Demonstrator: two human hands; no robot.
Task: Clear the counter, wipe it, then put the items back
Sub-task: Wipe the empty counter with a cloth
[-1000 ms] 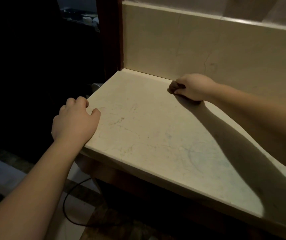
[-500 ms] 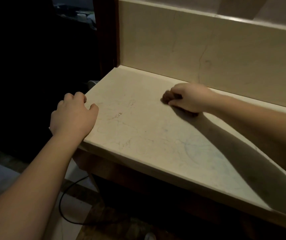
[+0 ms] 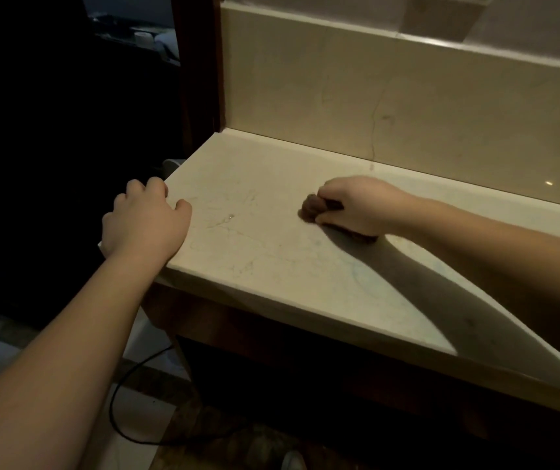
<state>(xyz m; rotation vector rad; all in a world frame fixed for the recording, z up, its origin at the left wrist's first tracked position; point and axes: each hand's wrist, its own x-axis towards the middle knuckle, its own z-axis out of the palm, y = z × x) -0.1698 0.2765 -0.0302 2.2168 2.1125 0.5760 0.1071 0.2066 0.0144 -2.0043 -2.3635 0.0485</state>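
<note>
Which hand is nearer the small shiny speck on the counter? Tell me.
Left. The left hand rests on the counter's corner, just left of the speck; the right hand, gripping a brown cloth, lies farther right.

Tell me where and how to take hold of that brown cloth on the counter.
Grip the brown cloth from above, as the right hand does: fingers curled over the bunched wad, palm pressing it onto the counter. It is crumpled into a soft lump with no handle or edge showing, so an overhand grasp round its bulk probably suits wiping best.
</note>
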